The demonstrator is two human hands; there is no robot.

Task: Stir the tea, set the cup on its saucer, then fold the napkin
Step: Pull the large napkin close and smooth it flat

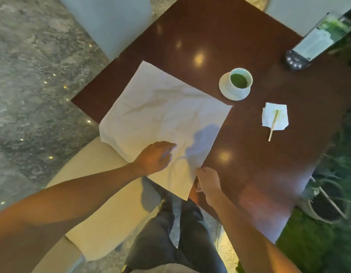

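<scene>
Both my hands sit at the near edge of the napkin (162, 119), which lies spread and unfolded on the table (269, 56).

My left hand (155, 156) lies flat on the napkin, fingers nearly straight; my right hand (207, 181) curls its fingers round the near corner that overhangs the table edge. Beyond the napkin's far right corner, the cup (239, 81) of green tea stands on its saucer (224, 89). Right of the napkin, the stirrer (273, 123) lies across a small tissue (275, 117).
</scene>
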